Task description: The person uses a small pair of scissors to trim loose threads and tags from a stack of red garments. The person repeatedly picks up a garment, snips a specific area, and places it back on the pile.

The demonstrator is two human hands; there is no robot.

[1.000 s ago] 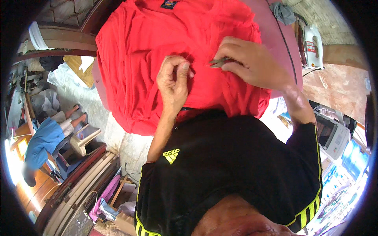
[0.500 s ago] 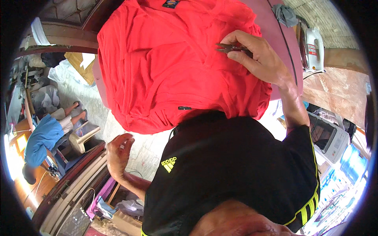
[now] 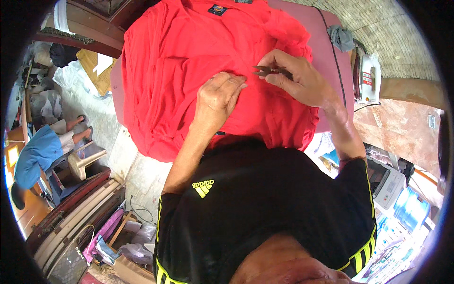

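Note:
A red shirt [image 3: 175,90] lies rumpled over the padded table in front of me, its dark neck label [image 3: 217,10] at the far end. My right hand [image 3: 298,78] grips a pair of dark metal thread snips [image 3: 272,72], blades pointing left and slightly apart. Just left of the blade tips is my left hand [image 3: 220,94], above the shirt with thumb and fingers pinched together. Whatever those fingers hold, if anything, is too small to make out. The blades and the left fingertips are a short gap apart.
To the right, a white iron [image 3: 370,78] stands beyond the pink table cover [image 3: 338,71], near a grey cloth [image 3: 341,38]. A dark cord runs along the cover. At far left a person in a blue shirt [image 3: 35,154] bends by a wooden stool [image 3: 85,158].
My left hand has come up from beside the table to above the shirt, close to the snips. The right hand, with the snips, sits slightly lower in the picture.

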